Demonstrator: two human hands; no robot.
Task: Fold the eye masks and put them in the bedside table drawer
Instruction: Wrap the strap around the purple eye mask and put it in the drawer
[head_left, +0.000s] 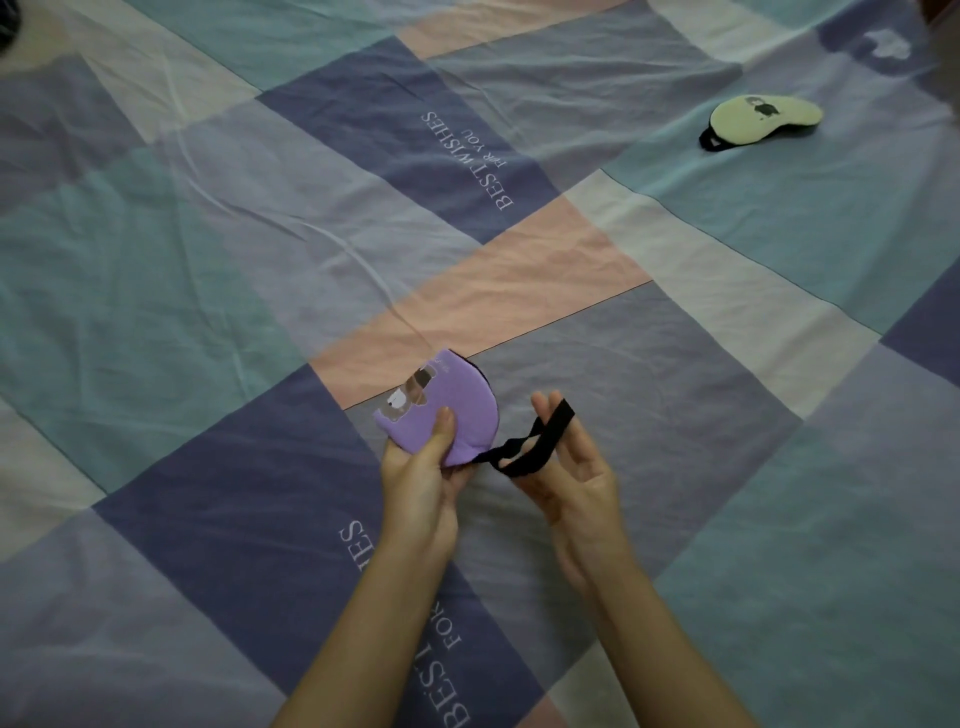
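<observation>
While spread flat beneath everything, patchwork bed sheet (156, 270) in blue, teal, pink and white blocks, printed "BEST WISHES FOR YOU". Just below frame centre, at about 6 o'clock, purple eye mask (441, 410) folded in half into a rounded half-moon, cartoon print facing up, held above the sheet. Left hand (421, 478) closed on the mask's lower edge, thumb pressed on top, remaining fingers curled underneath. At 3 o'clock from the mask, black elastic strap (524, 441) running twisted from the mask's lower right corner to the right hand (576, 467). Right hand's fingers loosely spread, palm turned up, strap looped over 2 raised fingertips and drawn taut, not pinched. Far off at 1 o'clock, near the upper right of the frame, cream eye mask (763, 119) lying flat and unfolded on the sheet, small dark print on its face, black strap curling out at its left end. No drawer in view.
</observation>
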